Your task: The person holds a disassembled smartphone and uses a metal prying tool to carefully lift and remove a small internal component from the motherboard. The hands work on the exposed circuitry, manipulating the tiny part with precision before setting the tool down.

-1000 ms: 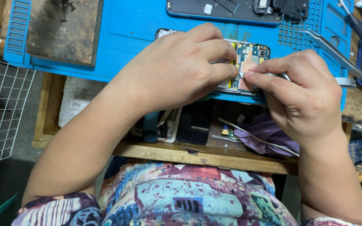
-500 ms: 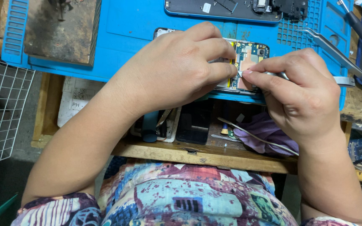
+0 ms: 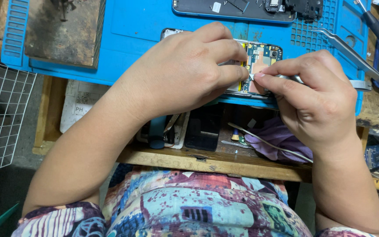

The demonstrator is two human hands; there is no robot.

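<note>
Patterned cloth in blue, red and white covers the person's lap at 6 o'clock, nearest the camera. Just beyond it runs the wooden drawer front, and behind that the open drawer holds a purple cloth at 4 o'clock, a dark flat slab near the middle and a white printed card at 9 o'clock. A white wire rack stands off at 9 o'clock, apart from the drawer.

Farther out lies the blue work mat. On its near edge, about the centre of the view, sits the opened phone, its circuit board bare. The left hand lies over the phone's left part, fingers curled down on it and pinning it to the mat. The right hand comes in from 3 o'clock, thumb and forefinger pinched narrow on a thin metal tool, whose tip touches the board just beside the left forefinger.

Beyond the hands, at 12 o'clock, a 2nd dark phone body lies along the mat's far edge. Steel tweezers slant across at 2 o'clock, and a dark worn block rests on the mat at 10 o'clock.
</note>
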